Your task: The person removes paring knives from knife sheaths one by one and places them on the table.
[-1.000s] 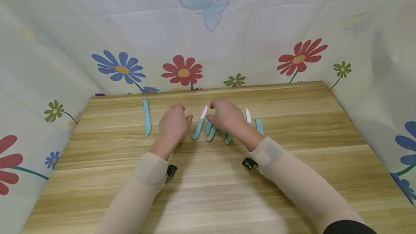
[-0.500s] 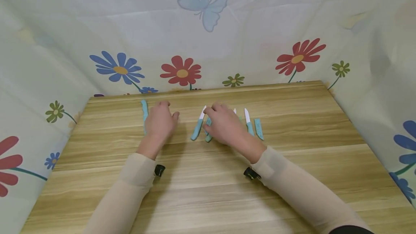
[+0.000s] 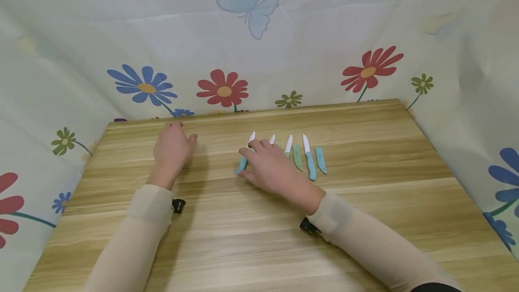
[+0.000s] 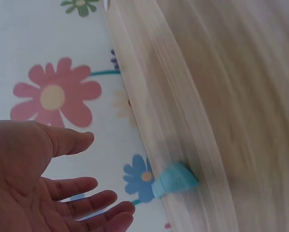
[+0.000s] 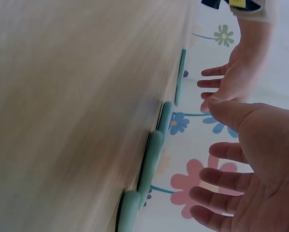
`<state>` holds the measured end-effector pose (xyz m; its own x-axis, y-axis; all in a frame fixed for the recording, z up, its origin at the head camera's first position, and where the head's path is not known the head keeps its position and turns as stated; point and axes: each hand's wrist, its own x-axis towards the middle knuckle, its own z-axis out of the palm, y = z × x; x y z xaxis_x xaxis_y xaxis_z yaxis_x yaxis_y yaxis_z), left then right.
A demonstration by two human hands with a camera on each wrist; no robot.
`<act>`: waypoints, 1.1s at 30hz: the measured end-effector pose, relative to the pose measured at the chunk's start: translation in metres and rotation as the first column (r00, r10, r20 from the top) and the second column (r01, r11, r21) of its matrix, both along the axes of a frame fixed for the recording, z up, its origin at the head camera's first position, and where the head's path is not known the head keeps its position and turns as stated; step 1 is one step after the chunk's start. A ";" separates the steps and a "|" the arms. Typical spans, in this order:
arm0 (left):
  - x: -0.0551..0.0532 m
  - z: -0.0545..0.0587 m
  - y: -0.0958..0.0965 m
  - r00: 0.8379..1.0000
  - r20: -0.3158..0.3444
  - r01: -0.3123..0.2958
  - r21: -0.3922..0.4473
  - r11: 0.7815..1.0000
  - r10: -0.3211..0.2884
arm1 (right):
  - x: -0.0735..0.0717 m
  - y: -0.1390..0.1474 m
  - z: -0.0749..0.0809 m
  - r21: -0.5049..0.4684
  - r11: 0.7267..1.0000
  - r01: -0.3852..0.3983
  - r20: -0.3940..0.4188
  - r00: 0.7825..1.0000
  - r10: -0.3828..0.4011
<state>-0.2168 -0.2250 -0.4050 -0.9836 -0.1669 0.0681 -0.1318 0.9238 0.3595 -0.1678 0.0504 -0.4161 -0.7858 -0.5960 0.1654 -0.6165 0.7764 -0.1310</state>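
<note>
My left hand (image 3: pixel 173 148) hovers over the table's far left with its fingers loosely spread, holding nothing. In the left wrist view, the rounded end of a light-blue knife handle (image 4: pixel 176 181) lies near that hand; the head view has it hidden. My right hand (image 3: pixel 270 166) floats above a row of small white-bladed knives, its fingers apart and nothing in them. It partly covers a blue-handled knife (image 3: pixel 242 166) and a second blade (image 3: pixel 272 139). To its right lie a third blade (image 3: pixel 289 142), a green sheath (image 3: pixel 298 157), another blue-handled knife (image 3: pixel 310 166) and a blue sheath (image 3: pixel 320 160).
The wooden table (image 3: pixel 227 238) ends at a back edge against a white flowered curtain (image 3: pixel 316 35). Seen from the right wrist, several green-blue handles (image 5: pixel 151 157) lie in a line along the tabletop.
My left hand has moved left, now covering the spot of the blue sheathed knife. My right hand has shifted slightly left and nearer, uncovering the green sheath and the third blade.
</note>
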 end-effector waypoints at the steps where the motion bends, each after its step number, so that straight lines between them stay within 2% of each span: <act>1: -0.003 -0.001 -0.005 1.000 0.009 -0.008 0.004 1.000 0.008 | 0.001 -0.002 0.000 0.007 1.000 -0.003 -0.002 1.000 0.003; 6: -0.018 -0.002 -0.026 0.997 0.070 -0.047 0.019 0.999 0.045 | 0.004 -0.010 -0.003 0.011 1.000 -0.020 -0.024 1.000 0.020; 9: -0.027 -0.003 -0.036 0.993 0.109 -0.047 0.019 0.999 0.045 | 0.007 -0.015 -0.005 0.001 1.000 -0.028 -0.027 0.999 0.028; 14: -0.040 -0.005 -0.050 0.989 0.141 -0.044 0.022 0.999 0.040 | 0.010 -0.025 -0.004 0.020 0.999 -0.033 -0.003 0.999 0.033; 19: -0.054 -0.008 -0.061 0.983 0.174 -0.069 0.032 0.997 0.062 | 0.012 -0.038 -0.003 0.047 0.998 -0.035 0.015 0.999 0.034; 25: -0.067 -0.016 -0.068 0.977 0.197 -0.096 0.048 0.994 0.085 | 0.010 -0.056 0.000 0.050 0.998 -0.042 0.031 0.999 0.041; 33: -0.080 -0.025 -0.066 0.979 0.191 -0.083 0.069 0.994 0.069 | 0.005 -0.071 0.000 0.060 0.998 -0.034 0.021 0.999 0.033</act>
<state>-0.2968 -0.2905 -0.4301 -0.9618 -0.2392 -0.1328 -0.2726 0.8794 0.3904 -0.1627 -0.0203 -0.4163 -0.7682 -0.6303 0.1123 -0.6397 0.7624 -0.0972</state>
